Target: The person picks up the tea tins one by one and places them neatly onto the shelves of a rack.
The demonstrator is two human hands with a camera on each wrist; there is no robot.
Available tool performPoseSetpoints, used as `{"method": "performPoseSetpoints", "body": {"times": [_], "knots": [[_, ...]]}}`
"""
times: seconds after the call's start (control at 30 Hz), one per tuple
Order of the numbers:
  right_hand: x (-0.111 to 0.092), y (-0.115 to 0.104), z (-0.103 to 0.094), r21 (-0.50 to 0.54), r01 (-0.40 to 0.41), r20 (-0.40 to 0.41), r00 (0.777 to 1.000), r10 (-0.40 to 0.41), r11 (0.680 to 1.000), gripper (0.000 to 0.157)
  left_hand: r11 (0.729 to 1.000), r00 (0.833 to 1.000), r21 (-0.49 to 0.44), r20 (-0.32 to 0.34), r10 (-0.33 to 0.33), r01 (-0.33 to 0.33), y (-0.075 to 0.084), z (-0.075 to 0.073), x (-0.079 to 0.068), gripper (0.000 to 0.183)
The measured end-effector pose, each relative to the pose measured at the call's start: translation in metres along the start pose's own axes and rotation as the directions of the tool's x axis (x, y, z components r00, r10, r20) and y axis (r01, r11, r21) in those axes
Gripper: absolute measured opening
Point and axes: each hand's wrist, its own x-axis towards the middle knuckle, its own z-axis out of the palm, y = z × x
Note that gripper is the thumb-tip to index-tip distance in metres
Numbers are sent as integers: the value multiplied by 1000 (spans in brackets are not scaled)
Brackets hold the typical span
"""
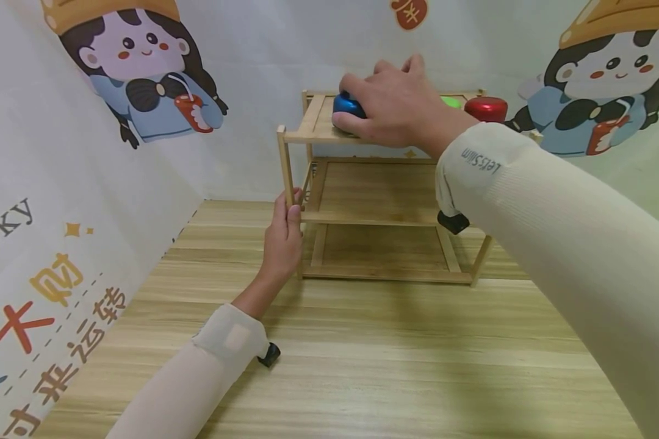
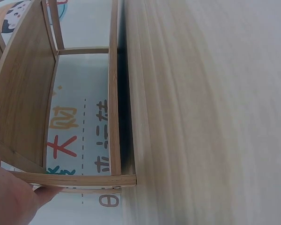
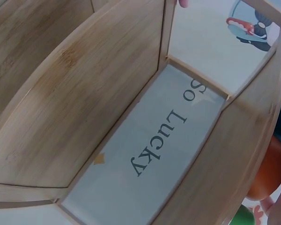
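Observation:
A three-tier wooden rack point(image 1: 379, 189) stands on the wood-grain surface. My right hand point(image 1: 398, 110) reaches over its top tier, thumb and fingers around a shiny blue rounded object point(image 1: 348, 106) near the left end. Lower down, my left hand point(image 1: 282, 238) grips the rack's left front post point(image 1: 287, 161); in the left wrist view the thumb side point(image 2: 11, 197) shows beside the frame. To the right on the top tier are a green object point(image 1: 451, 102), partly hidden, and a shiny red rounded one point(image 1: 486, 109). An orange rounded object point(image 3: 267, 173) appears below my right hand in the right wrist view.
Both lower tiers of the rack point(image 1: 384, 247) show bare boards. Behind and to the left hangs a white printed backdrop point(image 1: 252, 79) with cartoon figures and lettering. The wood-grain surface point(image 1: 390, 366) stretches in front of the rack.

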Motion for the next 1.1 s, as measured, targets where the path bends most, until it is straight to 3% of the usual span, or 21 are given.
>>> {"method": "performPoseSetpoints", "body": {"times": [0.63,0.9,1.1], "knots": [[2,-2,6,-9,-30,21,999,30,1000,75,1000,1000,1,-7,14,-14,2,0,0,45],[-2,3,4,21,-32,-2,999,32,999,75,1000,1000,-2,-3,11,-11,1,-1,0,43],[-11,21,-4,71,-40,-91,995,47,997,67,1000,1000,9,-5,8,-8,0,-1,0,42]]}}
